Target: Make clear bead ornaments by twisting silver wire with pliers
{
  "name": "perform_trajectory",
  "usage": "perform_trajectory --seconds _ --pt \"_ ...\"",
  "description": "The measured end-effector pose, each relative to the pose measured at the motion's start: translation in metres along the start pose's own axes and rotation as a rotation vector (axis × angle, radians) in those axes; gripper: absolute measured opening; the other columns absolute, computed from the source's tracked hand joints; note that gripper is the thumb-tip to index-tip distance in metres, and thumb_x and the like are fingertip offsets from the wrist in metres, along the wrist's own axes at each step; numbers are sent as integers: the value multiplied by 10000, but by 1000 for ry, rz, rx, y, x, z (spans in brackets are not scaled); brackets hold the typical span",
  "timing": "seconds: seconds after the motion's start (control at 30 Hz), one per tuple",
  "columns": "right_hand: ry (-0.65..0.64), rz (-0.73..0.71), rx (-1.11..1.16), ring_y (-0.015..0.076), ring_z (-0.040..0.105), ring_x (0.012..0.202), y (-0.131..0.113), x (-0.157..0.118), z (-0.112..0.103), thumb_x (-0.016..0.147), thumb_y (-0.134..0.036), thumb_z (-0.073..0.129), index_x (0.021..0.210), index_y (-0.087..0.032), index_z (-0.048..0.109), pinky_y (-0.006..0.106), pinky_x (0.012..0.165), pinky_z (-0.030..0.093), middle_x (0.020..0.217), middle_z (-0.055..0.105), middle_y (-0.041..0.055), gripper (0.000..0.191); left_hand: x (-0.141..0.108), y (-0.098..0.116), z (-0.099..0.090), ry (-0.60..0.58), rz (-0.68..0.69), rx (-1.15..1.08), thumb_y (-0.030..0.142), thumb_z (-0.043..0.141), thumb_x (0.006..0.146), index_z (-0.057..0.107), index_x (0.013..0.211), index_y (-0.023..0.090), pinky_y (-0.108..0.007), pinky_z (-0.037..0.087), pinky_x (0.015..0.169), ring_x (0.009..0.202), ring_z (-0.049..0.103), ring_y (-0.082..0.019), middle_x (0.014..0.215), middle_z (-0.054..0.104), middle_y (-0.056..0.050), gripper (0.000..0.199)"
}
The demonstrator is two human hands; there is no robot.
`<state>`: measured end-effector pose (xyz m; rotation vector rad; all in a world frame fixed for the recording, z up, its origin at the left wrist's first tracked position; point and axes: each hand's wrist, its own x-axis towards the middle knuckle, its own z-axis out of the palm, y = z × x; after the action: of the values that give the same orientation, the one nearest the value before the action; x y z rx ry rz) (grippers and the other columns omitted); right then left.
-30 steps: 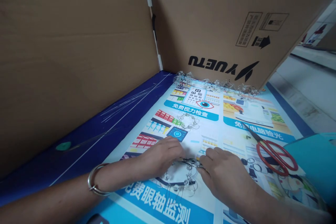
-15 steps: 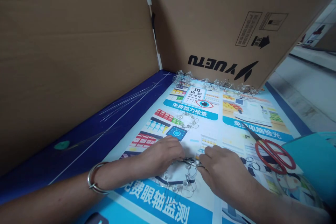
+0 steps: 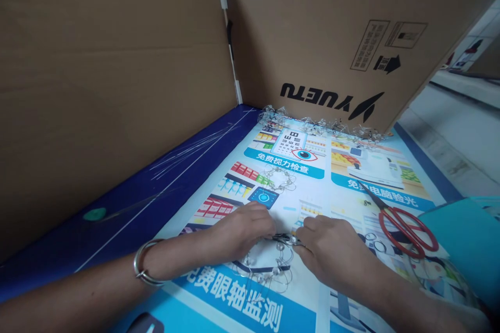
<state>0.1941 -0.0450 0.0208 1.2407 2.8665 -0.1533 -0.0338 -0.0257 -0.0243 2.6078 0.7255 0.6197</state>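
Note:
Both hands are closed on opposite ends of a loop of clear beads on thin wire [image 3: 275,271], which hangs down toward me over the printed sheet. My left hand [image 3: 250,226] pinches the loop's upper left end, fingertips curled out of sight. My right hand [image 3: 326,244] grips the upper right end, close to a bead between the two hands. Loose wire ends stick out around the loop. Just beyond my hands lies a second beaded wire ring [image 3: 280,179], flat on the sheet. Red-handled scissors [image 3: 408,229] rest to the right of my right hand.
Cardboard panels [image 3: 117,62] stand at the left and back. Along the foot of the back panel runs a row of beaded wire pieces [image 3: 324,127]. Loose straight wires [image 3: 191,148] and a green object [image 3: 95,214] lie on the blue strip at left. A turquoise item [image 3: 464,239] is at right.
Almost nothing differs. Both hands keep their hold on the beaded wire loop in the same place, and the view has shifted very slightly.

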Motion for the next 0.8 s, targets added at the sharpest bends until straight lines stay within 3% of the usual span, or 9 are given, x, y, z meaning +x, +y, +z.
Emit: perform_trajectory --seconds 0.27,0.43,0.8 --pt "-38 24 -32 141 534 654 -2 1 -3 870 -274 427 765 -205 589 273 546 262 745 591 8 204 1 1 0 3 3 34 61 440 819 523 894 199 -299 413 710 746 493 -152 771 569 -21 178" --pt "22 58 -83 169 524 678 -8 -5 2 863 -235 437 791 -220 576 287 552 266 763 584 14 158 3 1 -3 4 -26 11 84 411 844 519 895 191 -291 421 701 759 512 -151 796 577 -26 160" --pt "36 68 -72 190 502 690 -12 -10 1 851 -221 463 778 -216 569 304 563 260 765 577 23 129 2 0 -4 -5 88 41 41 396 809 508 849 191 -344 424 727 789 517 -168 811 609 -38 192"
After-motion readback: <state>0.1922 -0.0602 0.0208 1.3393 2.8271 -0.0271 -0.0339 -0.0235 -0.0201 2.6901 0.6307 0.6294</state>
